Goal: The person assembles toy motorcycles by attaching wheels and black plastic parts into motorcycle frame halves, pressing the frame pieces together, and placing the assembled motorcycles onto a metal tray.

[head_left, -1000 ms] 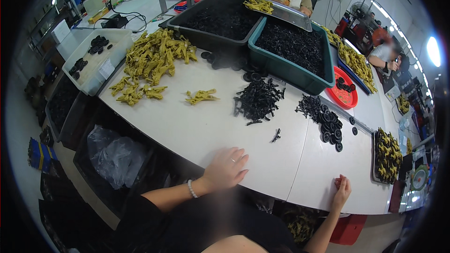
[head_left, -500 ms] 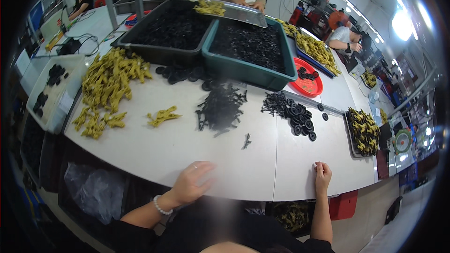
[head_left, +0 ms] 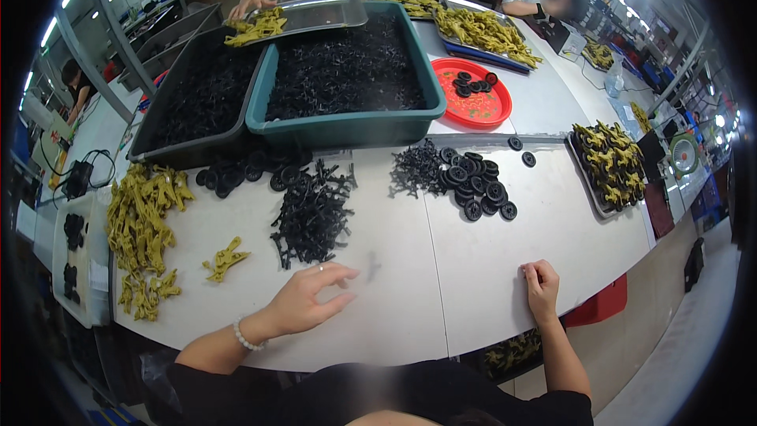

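My left hand hovers over the near part of the white table, thumb and fingers apart, holding nothing. Just right of its fingertips is a small black plastic part, blurred. My right hand rests at the table's near right with its fingers curled closed; whatever may be in them is hidden. Beyond the left hand lies a pile of black branched plastic parts. One yellow plastic piece lies alone to its left. Farther right are black wheels beside a heap of smaller black parts.
A heap of yellow pieces is at left, near a white bin. A teal bin and a dark bin hold black parts. A red dish and a filled tray stand right. A co-worker's hands touch a metal tray.
The whole view has shifted and turned. My left hand has come nearer the small black part, which now looks smeared. My right hand stays curled at the table's near side.
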{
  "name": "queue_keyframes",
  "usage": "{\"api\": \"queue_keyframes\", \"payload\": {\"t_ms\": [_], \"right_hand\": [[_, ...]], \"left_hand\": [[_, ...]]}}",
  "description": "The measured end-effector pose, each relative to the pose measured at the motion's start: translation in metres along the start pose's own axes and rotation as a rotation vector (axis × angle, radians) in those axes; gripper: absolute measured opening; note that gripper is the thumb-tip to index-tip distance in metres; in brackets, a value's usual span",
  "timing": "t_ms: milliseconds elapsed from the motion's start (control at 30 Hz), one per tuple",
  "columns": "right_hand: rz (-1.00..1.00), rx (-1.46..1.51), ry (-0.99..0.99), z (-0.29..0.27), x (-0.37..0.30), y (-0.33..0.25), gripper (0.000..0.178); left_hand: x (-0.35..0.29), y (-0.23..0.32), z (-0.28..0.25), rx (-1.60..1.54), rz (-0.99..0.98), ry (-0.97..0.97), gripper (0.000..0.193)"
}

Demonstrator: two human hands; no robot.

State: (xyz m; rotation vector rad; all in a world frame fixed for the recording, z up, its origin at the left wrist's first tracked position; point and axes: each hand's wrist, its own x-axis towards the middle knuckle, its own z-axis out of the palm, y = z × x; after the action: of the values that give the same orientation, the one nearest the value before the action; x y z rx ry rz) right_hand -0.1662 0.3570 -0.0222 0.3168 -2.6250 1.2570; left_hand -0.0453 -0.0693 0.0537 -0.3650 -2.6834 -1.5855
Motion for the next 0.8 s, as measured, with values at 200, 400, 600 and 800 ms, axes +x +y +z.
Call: {"api": "queue_keyframes", "payload": {"t_ms": [200, 400, 600, 800], "right_hand": [[-0.085, -0.047, -0.038, -0.001, -0.001, -0.002, 0.012], [-0.047, -0.039, -0.043, -0.003, 0.001, -0.004, 0.011], [-0.043, -0.044, -0.033, -0.003, 0.000, -0.006, 0.010], [0.008, -0.047, -0.019, 0.000, -0.002, -0.007, 0.010]], "left_hand": [[0.099, 0.013, -0.030, -0.056, -0.001, -0.043, 0.033], [0.226, 0.003, -0.090, -0.762, -0.165, 0.262, 0.037], [0.341, -0.101, -0.205, -1.040, -0.322, 0.882, 0.050], [0.373, -0.167, -0.248, -1.323, -0.335, 1.115, 0.052]]}}
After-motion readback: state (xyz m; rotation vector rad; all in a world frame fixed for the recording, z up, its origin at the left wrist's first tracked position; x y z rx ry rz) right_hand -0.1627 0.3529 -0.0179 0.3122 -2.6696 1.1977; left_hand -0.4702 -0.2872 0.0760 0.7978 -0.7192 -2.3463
